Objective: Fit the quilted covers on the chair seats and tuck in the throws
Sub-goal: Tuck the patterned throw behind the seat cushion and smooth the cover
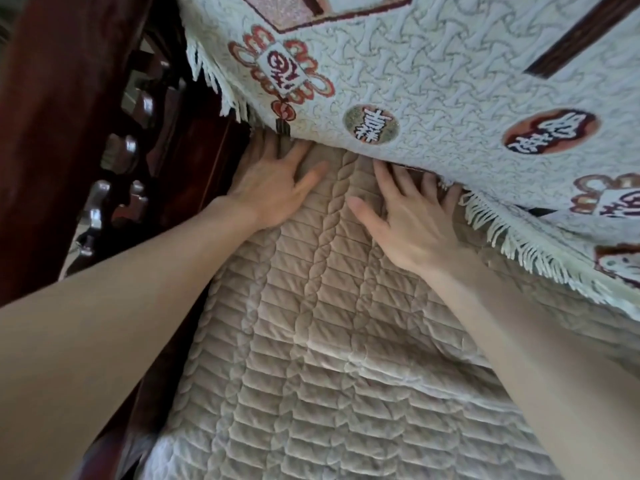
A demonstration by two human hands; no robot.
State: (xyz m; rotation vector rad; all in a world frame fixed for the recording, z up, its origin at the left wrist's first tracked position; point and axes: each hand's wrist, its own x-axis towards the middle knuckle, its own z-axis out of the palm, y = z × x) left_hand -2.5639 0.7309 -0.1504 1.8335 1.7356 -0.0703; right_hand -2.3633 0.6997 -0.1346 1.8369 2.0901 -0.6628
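A beige quilted cover (311, 341) lies over the chair seat and fills the lower middle of the view. A white throw (433, 74) with red and brown emblems and a fringed edge hangs down the chair back, its lower edge meeting the cover. My left hand (273, 181) lies flat on the cover's far left corner, fingertips pushed under the throw's edge. My right hand (408, 216) presses flat on the cover beside it, fingers spread and reaching into the gap beneath the throw's fringe. The fingertips of both hands are partly hidden.
A dark red carved wooden armrest (114, 140) with openwork rises along the left side of the seat. The throw's fringe (519, 244) trails over the cover at the right. Pale floor shows through the carving.
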